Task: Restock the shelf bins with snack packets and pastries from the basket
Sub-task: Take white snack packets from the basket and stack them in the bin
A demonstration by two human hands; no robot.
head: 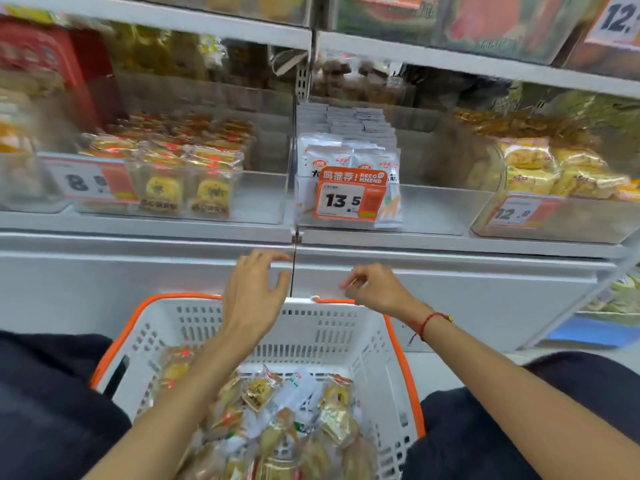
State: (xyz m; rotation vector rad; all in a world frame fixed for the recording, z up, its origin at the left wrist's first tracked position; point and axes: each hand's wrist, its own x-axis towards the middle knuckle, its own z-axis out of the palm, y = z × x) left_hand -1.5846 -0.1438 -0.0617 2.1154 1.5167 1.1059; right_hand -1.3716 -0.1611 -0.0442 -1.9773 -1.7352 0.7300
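A white slotted plastic basket with an orange rim (332, 336) sits between the person's knees, holding a heap of clear-wrapped yellow pastries and white snack packets (277, 420). Above its far edge, both hands hold nothing: the left hand (252, 292) has fingers spread loosely, the right hand (375, 289) has fingers lightly curled, a red string bracelet (427, 323) on its wrist. Beyond, clear shelf bins (263, 199) hold wrapped pastries (183, 181) and upright white packets (349, 150) behind an orange 13.5 price tag (349, 194).

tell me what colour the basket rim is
Orange, on a white basket; the rim shows best in the head view.
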